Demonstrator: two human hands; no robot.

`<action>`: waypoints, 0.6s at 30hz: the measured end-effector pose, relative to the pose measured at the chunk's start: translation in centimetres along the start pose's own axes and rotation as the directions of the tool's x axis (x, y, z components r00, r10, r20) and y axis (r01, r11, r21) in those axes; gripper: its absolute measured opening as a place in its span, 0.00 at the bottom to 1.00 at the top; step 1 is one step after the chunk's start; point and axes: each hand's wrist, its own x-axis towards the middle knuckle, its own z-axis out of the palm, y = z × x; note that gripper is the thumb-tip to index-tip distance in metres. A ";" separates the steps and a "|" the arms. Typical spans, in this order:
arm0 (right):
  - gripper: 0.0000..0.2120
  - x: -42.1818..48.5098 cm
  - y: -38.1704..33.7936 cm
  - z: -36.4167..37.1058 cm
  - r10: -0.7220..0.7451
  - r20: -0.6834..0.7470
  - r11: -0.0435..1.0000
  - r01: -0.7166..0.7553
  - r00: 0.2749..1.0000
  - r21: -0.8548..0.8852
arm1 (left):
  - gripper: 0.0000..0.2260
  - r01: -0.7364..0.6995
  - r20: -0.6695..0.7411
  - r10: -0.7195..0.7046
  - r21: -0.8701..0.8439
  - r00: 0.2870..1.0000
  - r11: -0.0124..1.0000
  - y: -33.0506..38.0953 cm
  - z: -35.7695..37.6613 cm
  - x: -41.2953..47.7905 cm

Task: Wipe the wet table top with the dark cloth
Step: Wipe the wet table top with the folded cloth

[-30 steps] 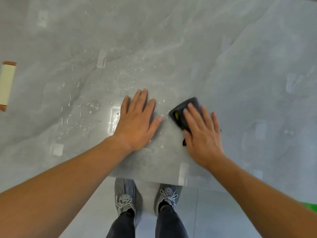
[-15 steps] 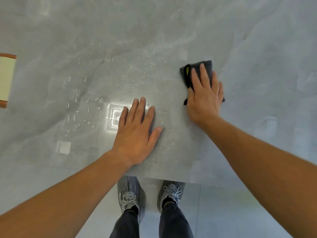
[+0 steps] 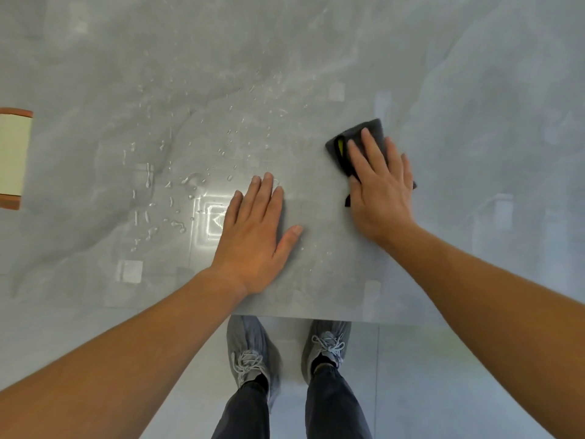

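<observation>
Two bare hands lie palm-down on a grey, marble-veined table top (image 3: 332, 280), seen from above. Left hand (image 3: 253, 239): fingers straight and close together, thumb spread sideways, resting flat on the bare surface near the front edge. Right hand (image 3: 380, 185): fingers straight and slightly apart, pressing flat on the dark cloth (image 3: 372, 126), not curled round it. The cloth is folded, shows a yellow tag (image 3: 340, 147) at its left side, and lies to the right of the left hand, farther from the front edge and apart from that hand. Water droplets (image 3: 177, 223) are scattered over the glossy surface to the left of and beyond the left hand; a bright square reflection (image 3: 209, 217) sits just beside that hand. Toward the left side, cut off by the frame, a cream panel with brown borders (image 3: 12, 156); what it is cannot be told. Below the front edge: pale grey tiled floor (image 3: 443, 375), grey laced shoes (image 3: 250, 353) and dark trouser legs (image 3: 332, 407)
</observation>
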 end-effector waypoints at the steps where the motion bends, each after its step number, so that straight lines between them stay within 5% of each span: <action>1: 0.28 -0.6 -0.9 0.4 0.026 -0.018 1.000 -0.026 0.999 0.013 | 0.35 -0.004 -0.006 0.004 -0.004 1.000 1.000 0.0 0.1 -0.1; 9: 0.30 -12.1 0.2 2.0 -0.467 0.138 0.870 0.482 0.873 -0.105 | 0.35 -0.073 -0.026 0.074 0.031 0.997 0.997 0.2 0.8 -3.6; 11: 0.29 -10.7 1.1 1.9 -0.365 0.063 0.927 0.369 0.929 -0.071 | 0.35 -0.083 0.000 0.083 0.048 0.997 0.995 0.1 1.2 -4.6; 15: 0.29 -10.1 -1.5 2.4 0.108 -0.061 0.991 -0.103 0.992 0.082 | 0.33 -0.081 0.023 0.079 0.092 0.997 0.992 -0.7 2.0 -5.9; 18: 0.30 -14.6 -4.6 3.8 0.029 -0.030 0.999 -0.027 0.999 0.045 | 0.32 -0.090 0.017 0.089 0.093 0.996 0.992 -1.0 2.2 -6.5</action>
